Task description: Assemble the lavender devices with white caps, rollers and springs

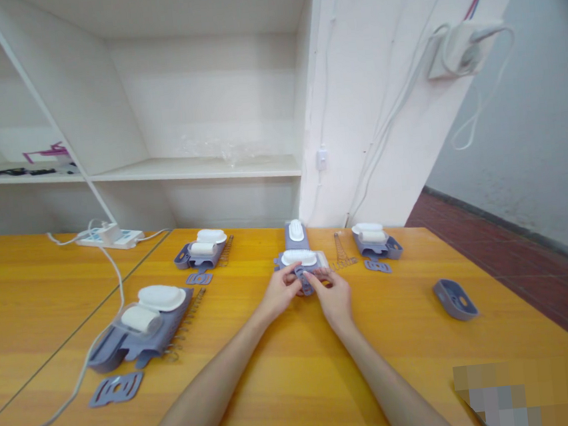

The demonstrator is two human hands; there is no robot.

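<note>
Both hands meet at the middle of the table. My left hand (280,294) pinches one side of a small grey slotted plate (303,282), and my right hand (335,295) grips its other side. Just beyond the fingers lies a grey plastic housing with a ribbed white oval piece (299,258) on it. Farther back is a grey part (297,240) bearing a smaller white oval. To the right of my right hand, a coil spring (342,258) rests on the wood. My fingers partly cover the plate and the housing's near edge.
Similar sets stand at front left (149,330), back left (207,250) and right (374,241), with springs and slotted plates around them. A hollow grey cap (456,299) lies at right. A power strip (110,238) and its white cable (119,276) occupy the left; shelves (209,166) rise behind.
</note>
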